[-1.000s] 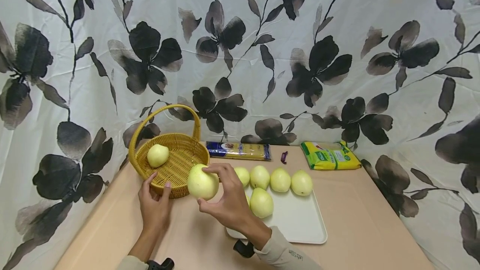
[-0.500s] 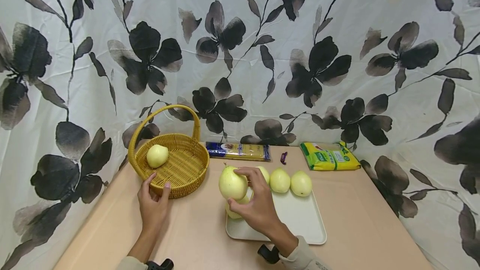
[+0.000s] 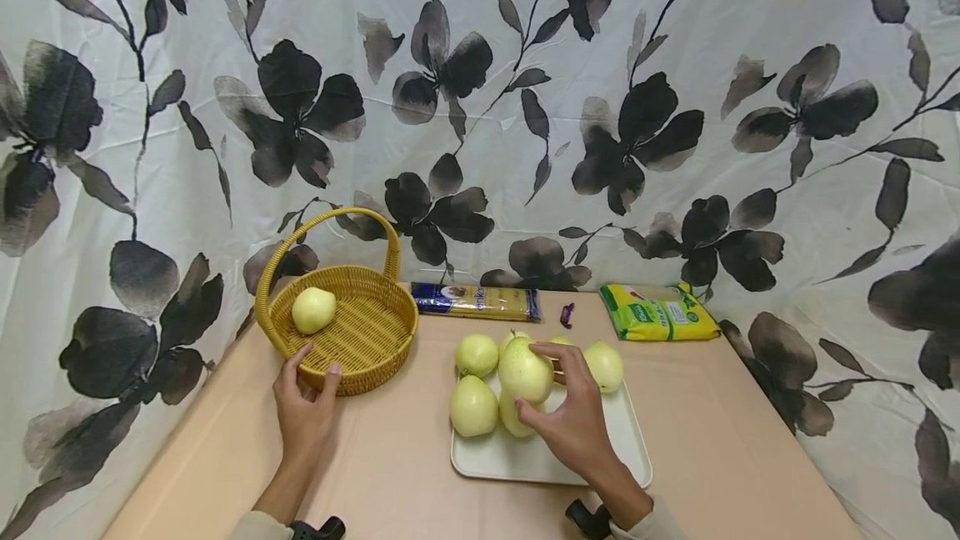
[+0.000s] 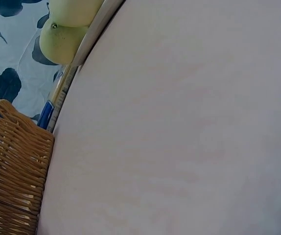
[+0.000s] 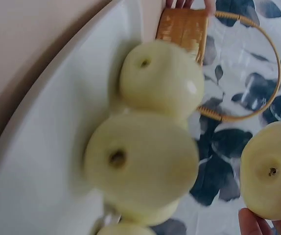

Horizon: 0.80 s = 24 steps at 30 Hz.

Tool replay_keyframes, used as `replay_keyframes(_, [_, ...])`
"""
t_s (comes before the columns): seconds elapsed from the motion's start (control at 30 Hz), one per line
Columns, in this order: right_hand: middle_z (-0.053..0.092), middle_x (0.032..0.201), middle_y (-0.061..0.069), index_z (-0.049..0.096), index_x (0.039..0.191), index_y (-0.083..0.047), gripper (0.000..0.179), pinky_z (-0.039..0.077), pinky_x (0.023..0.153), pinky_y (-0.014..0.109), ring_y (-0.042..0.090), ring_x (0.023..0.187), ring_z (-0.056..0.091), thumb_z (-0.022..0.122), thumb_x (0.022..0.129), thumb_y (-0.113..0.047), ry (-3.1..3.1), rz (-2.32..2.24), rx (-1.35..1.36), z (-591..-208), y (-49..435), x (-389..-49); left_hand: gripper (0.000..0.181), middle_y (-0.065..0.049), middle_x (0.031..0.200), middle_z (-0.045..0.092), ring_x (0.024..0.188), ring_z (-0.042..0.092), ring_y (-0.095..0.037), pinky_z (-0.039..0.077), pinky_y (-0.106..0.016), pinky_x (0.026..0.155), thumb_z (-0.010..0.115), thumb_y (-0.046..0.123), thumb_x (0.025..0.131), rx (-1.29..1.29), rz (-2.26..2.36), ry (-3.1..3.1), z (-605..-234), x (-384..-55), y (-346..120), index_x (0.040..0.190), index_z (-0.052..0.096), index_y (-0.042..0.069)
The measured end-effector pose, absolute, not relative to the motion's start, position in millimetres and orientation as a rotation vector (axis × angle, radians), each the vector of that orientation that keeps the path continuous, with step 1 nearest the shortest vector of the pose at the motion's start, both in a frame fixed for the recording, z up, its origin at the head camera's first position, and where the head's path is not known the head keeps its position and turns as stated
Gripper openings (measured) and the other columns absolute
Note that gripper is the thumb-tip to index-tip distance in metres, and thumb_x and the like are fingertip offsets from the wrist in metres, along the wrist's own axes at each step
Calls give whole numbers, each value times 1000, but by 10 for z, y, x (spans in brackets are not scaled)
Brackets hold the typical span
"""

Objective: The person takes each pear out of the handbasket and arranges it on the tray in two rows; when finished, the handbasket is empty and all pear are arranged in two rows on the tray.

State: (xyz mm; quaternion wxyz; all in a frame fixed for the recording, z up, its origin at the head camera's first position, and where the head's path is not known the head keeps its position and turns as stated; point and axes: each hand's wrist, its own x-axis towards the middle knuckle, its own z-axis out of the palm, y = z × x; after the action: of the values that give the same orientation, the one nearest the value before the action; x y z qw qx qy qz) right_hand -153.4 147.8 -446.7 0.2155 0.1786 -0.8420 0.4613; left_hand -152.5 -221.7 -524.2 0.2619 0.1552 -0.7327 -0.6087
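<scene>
My right hand [image 3: 573,415] pinches a pale yellow-green pear [image 3: 525,371] between thumb and fingers, above the white tray [image 3: 555,467]. In the right wrist view, that pear [image 5: 272,171] is at the right edge, base end showing, with fingertips [image 5: 250,223] beneath it. Several like pears, among them a front-left pear [image 3: 474,407], lie on the tray, some partly hidden by the hand and held pear. At the left, my left hand [image 3: 306,415] holds the near rim of a yellow wicker basket [image 3: 375,373] with fingers and thumb. Inside the basket lies one pear [image 3: 313,311].
Behind the tray lie a blue-and-yellow packet [image 3: 476,302], a small purple wrapped sweet [image 3: 567,315] and a green-and-yellow pack [image 3: 662,313]. The basket's tall handle [image 3: 330,219] arches above it. A floral cloth [image 3: 525,132] hangs along the table's back.
My right hand has carried the pear rightward, from in front of the basket to over the tray. The left hand and the basket have stayed put.
</scene>
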Motion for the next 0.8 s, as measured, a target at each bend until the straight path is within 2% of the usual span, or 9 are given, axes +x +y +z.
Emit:
replay_keyframes(0.1, [59,136,-4,62,138,-25,76,60,96,45,19,126,62,94,70,-9,-2374,1250,432,-4496,1614,-1536,63,-14,165,26,148,41,-37,46,-31,116,68,27,105,434,-1647,-1994,-5245,-1527,-2217,162,42,25])
replay_keyframes(0.2, [59,136,-1,62,138,-24,76,59,95,45,20,123,62,94,70,-10,-2415,1212,378,-4539,1748,-1548,64,-15,166,25,149,40,-38,44,-51,119,67,28,106,434,-1648,-2000,-5249,-1529,-2221,163,40,24])
replay_keyframes(0.3, [60,135,1,63,138,-24,75,60,94,43,22,120,63,94,71,-10,-2453,1191,327,-4590,1875,-1556,64,-16,166,24,149,39,-39,41,-60,119,68,27,106,425,-1654,-1995,-5247,-1529,-2221,164,40,24])
replay_keyframes(0.4, [60,135,3,62,139,-23,75,60,92,41,24,116,65,93,72,-10,-2490,1187,290,-4652,1986,-1567,64,-16,166,24,149,38,-39,41,-60,119,67,27,106,422,-1653,-1998,-5246,-1528,-2219,164,39,26])
replay_keyframes(0.47, [60,135,4,62,138,-23,74,61,91,41,26,114,67,93,72,-10,-2515,1185,271,-4692,2045,-1577,64,-16,166,25,149,39,-37,43,-55,120,67,27,106,424,-1644,-2005,-5241,-1526,-2215,163,40,26])
replay_keyframes(0.57, [61,134,6,62,138,-23,72,60,91,42,26,111,67,92,74,-12,-2568,1172,248,-4750,2109,-1592,63,-15,165,26,148,40,-37,46,-32,116,67,28,106,428,-1632,-2008,-5243,-1518,-2214,163,41,26])
replay_keyframes(0.67, [63,132,6,63,136,-23,69,59,91,42,25,110,67,91,74,-13,-2622,1169,228,-4807,2147,-1603,62,-14,164,27,147,41,-35,45,-20,109,68,28,105,432,-1625,-2003,-5240,-1515,-2214,162,42,26])
replay_keyframes(0.7, [63,133,5,63,136,-23,69,59,92,42,24,109,67,91,74,-12,-2637,1175,220,-4828,2156,-1608,62,-14,164,27,148,41,-35,45,-21,110,68,28,105,431,-1625,-2003,-5242,-1515,-2215,162,42,27])
replay_keyframes(0.8, [63,133,5,63,135,-24,68,59,93,42,24,110,67,91,74,-12,-2678,1193,204,-4894,2173,-1626,63,-14,164,26,148,39,-36,45,-41,118,68,28,106,431,-1636,-2001,-5244,-1521,-2216,163,41,27])
